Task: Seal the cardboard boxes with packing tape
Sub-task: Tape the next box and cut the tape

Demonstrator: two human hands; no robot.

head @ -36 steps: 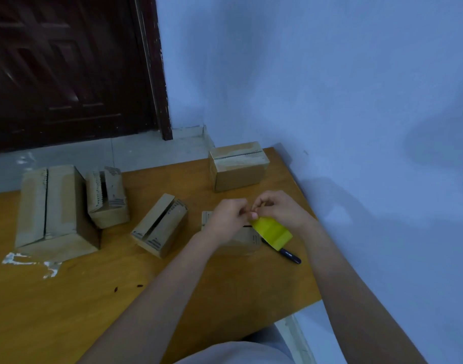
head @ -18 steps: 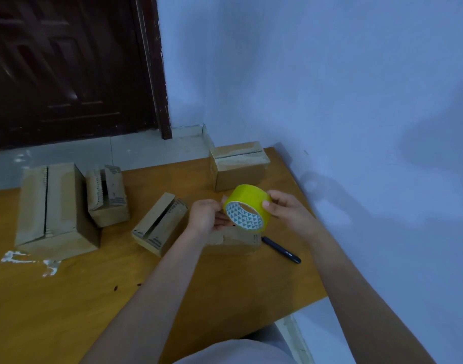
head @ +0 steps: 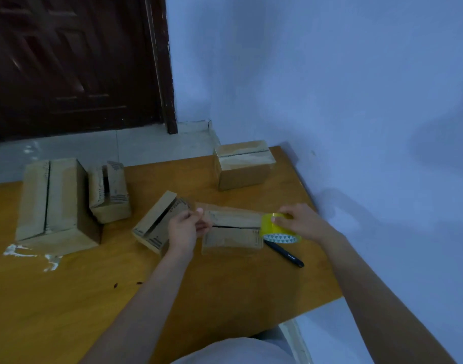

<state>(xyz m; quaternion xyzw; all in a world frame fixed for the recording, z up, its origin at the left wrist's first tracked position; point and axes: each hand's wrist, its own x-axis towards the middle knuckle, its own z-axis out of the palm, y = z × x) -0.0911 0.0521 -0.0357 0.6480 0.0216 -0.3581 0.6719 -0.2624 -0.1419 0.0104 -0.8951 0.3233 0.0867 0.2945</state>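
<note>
Five cardboard boxes on wooden table (head: pixel 225 298). Nearest box (head: pixel 233 232) lies between the hands. Right hand (head: pixel 301 222) grips yellow tape roll (head: pixel 277 231) at its right end; left hand (head: pixel 188 227) pinches the pulled tape end. Black pen (head: pixel 284 254) just beside.

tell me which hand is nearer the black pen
Right. The right hand grips the tape roll just above the pen; the left hand is across the box.

Box (head: pixel 233 229) sat on bench (head: pixel 225 285) between left grip (head: pixel 188 227) and right grip (head: pixel 301 222); tape roll (head: pixel 277 229) under right grip, pen (head: pixel 283 253) just below it; three boxes (head: pixel 54 203) left of left grip, one box (head: pixel 242 164) behind.
</note>
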